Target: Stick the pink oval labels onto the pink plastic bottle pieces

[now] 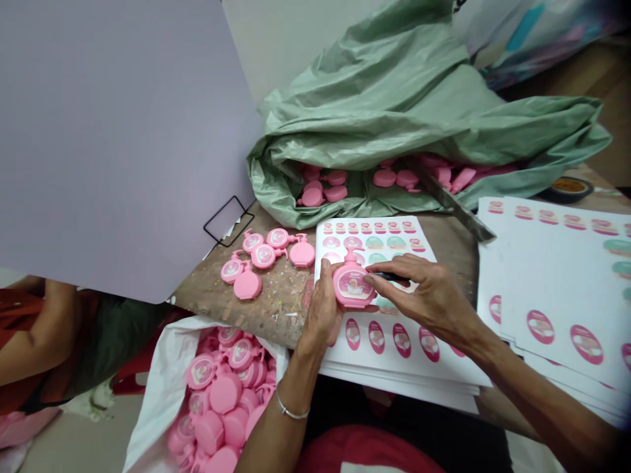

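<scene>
Both hands hold things: left hand [323,309] the pink bottle [351,284], right hand [428,299] a mostly hidden dark tool [394,276].

The sticker sheet [394,289] lies on the table [276,295], with the green bag [419,112] behind it and the white bag [162,387] at its front left.

The head-worn camera looks forward and down, close over the table [276,299], with left hand [323,312] and right hand [426,295] mid-frame.
</scene>
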The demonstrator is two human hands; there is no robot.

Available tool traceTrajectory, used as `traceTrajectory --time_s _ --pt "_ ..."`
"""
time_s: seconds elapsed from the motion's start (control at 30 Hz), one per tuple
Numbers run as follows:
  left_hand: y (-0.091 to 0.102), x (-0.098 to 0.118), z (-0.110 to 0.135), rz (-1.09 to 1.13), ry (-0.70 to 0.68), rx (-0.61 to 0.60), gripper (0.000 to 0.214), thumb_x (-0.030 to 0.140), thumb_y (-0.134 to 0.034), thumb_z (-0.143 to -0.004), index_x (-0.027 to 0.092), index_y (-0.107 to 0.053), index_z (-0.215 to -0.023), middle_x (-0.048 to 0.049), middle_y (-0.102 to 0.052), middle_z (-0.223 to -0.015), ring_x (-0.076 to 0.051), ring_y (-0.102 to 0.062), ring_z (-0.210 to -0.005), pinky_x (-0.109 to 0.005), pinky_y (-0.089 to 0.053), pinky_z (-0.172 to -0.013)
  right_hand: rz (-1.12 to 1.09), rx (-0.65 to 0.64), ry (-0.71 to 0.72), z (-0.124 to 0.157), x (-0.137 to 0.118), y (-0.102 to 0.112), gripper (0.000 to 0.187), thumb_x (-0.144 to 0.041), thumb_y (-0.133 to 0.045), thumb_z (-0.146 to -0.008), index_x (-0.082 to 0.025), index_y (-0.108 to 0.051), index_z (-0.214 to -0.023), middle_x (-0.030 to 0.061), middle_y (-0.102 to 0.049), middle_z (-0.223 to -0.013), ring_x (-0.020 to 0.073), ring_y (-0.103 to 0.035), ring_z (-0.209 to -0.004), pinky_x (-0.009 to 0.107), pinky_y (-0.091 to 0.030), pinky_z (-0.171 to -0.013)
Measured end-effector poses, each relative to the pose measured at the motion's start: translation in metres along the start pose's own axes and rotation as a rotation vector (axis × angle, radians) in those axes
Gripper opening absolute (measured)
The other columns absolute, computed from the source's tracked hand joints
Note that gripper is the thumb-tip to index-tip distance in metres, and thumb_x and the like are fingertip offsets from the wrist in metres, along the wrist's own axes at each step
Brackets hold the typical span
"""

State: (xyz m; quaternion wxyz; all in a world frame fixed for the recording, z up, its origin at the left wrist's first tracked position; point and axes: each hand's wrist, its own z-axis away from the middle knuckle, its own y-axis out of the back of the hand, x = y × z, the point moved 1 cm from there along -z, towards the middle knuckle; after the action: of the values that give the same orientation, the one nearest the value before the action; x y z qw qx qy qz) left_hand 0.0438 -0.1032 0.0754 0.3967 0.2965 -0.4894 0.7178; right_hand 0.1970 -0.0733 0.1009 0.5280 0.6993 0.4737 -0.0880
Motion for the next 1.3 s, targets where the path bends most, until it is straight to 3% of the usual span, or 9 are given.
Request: traceTrajectory --time_s 0.47,0.7,0.77,0.87,0.97,1.1,1.2,1.3 --pt "-0.001 0.003 0.002 0.008 0.007 0.020 0.053 0.059 -0.039 -0.091 0.017 -0.066 -0.108 -0.0089 -0.068 -0.109 -0.024 -0.064 -0.101 -0.037 -0.060 -0.076 0.009 0.016 0.013 -0.002 -0.001 -0.001 0.016 -0.032 -0.063 -0.084 -0.020 -0.073 -0.090 0.0022 -0.068 -0.073 0.0143 -0.057 -0.065 0.029 -0.044 -0.064" --pt "-0.001 0.006 0.004 0.048 -0.015 -0.078 0.053 0.059 -0.040 -0.090 0.015 -0.064 -0.107 -0.0105 -0.066 -0.108 -0.025 -0.063 -0.100 -0.037 -0.060 -0.075 0.017 0.025 0.028 -0.003 -0.001 -0.003 0.015 -0.031 -0.063 -0.084 -0.020 -0.072 -0.090 0.0020 -0.068 -0.073 0.0145 -0.058 -0.066 0.030 -0.044 -0.065" --pt "0.000 0.007 0.006 0.018 -0.043 -0.127 0.046 0.054 -0.051 -0.087 0.015 -0.063 -0.107 -0.0096 -0.065 -0.104 -0.023 -0.063 -0.096 -0.036 -0.060 -0.074 0.028 0.031 0.041 -0.003 -0.002 -0.003 0.015 -0.031 -0.063 -0.085 -0.020 -0.071 -0.089 0.0024 -0.068 -0.074 0.0148 -0.058 -0.066 0.031 -0.045 -0.067" --pt "0.003 0.007 0.009 -0.041 -0.067 -0.194 0.038 0.035 -0.072 -0.077 0.016 -0.061 -0.107 -0.0049 -0.063 -0.097 -0.018 -0.063 -0.087 -0.032 -0.059 -0.072 0.163 0.022 0.110 -0.002 -0.002 -0.002 0.018 -0.032 -0.059 -0.088 -0.020 -0.070 -0.094 0.0042 -0.069 -0.077 0.0171 -0.059 -0.071 0.034 -0.043 -0.071" --pt "0.004 0.005 0.008 -0.048 -0.058 -0.197 0.038 0.026 -0.073 -0.074 0.016 -0.058 -0.108 -0.0031 -0.060 -0.093 -0.016 -0.062 -0.083 -0.031 -0.059 -0.071 0.441 0.017 0.169 -0.002 0.001 0.002 0.027 -0.035 -0.053 -0.091 -0.018 -0.067 -0.107 0.0077 -0.070 -0.083 0.0219 -0.060 -0.077 0.039 -0.040 -0.073" --pt "0.003 0.003 0.006 -0.016 -0.024 -0.182 0.043 0.024 -0.069 -0.077 0.015 -0.053 -0.115 -0.0068 -0.062 -0.095 -0.019 -0.064 -0.084 -0.038 -0.059 -0.074 0.672 0.166 0.012 -0.003 0.009 0.005 0.048 -0.046 -0.053 -0.089 -0.011 -0.059 -0.121 0.0148 -0.068 -0.087 0.0289 -0.060 -0.084 0.043 -0.040 -0.074" --pt "-0.001 0.002 0.008 -0.047 -0.009 -0.214 0.045 0.022 -0.072 -0.073 0.016 -0.055 -0.115 -0.0078 -0.062 -0.101 -0.019 -0.063 -0.089 -0.038 -0.057 -0.079 0.416 0.142 -0.058 -0.006 0.018 -0.004 0.070 -0.056 -0.059 -0.081 -0.012 -0.046 -0.134 0.0181 -0.065 -0.111 0.0299 -0.060 -0.098 0.043 -0.046 -0.080" --pt "0.002 0.003 0.010 -0.126 0.003 -0.217 0.048 0.027 -0.076 -0.068 0.016 -0.058 -0.111 -0.0086 -0.065 -0.101 -0.020 -0.064 -0.088 -0.035 -0.057 -0.076 0.131 0.061 -0.144 -0.016 0.041 -0.017 0.077 -0.058 -0.063 -0.076 -0.017 -0.041 -0.137 0.0151 -0.058 -0.129 0.0275 -0.058 -0.112 0.041 -0.048 -0.088"
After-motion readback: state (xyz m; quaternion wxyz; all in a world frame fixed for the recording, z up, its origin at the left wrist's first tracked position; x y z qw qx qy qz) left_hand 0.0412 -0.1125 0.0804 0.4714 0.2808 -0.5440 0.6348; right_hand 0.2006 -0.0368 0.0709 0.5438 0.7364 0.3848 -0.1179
